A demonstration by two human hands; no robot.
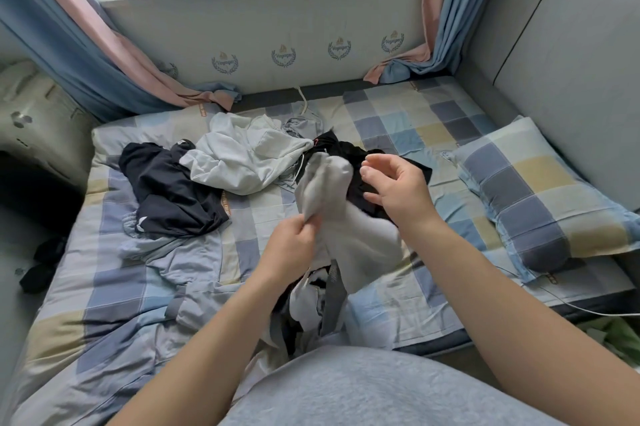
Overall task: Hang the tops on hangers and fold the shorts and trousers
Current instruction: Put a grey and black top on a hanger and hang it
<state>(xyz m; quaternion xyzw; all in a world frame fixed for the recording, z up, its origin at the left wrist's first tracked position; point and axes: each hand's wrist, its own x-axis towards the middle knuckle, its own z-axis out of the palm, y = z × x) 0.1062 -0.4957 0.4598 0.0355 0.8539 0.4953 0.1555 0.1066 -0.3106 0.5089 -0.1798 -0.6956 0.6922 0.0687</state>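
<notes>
bed (398, 110): it has a check sheet in blue, grey and yellow. all the clothes lie on it or are held over it.
pillow (540, 197): same check pattern, on the right side of the bed, apart from the clothes.
left hand (291, 247): closed. the fingers pinch the lower left edge of the pale grey garment (341, 214).
right hand (398, 185): half open, fingers curled and spread. it is at the top right edge of the pale grey garment, but it is hard to tell if it touches the cloth.
pale grey garment: soft and crumpled, held up over the middle of the bed between both hands. what kind of clothing it is cannot be told.
white top (242, 159): lies in a loose heap further back on the bed, not folded.
dark garment (173, 190): black, bunched up to the left, just beside the white top.
black garment (353, 152): behind the hands, partly hidden by them.
small heap (311, 301): grey, white and dark cloth, at the near edge of the bed under the held garment.
curtains (114, 55): pink and blue, their ends rest on the far side of the bed.
</notes>
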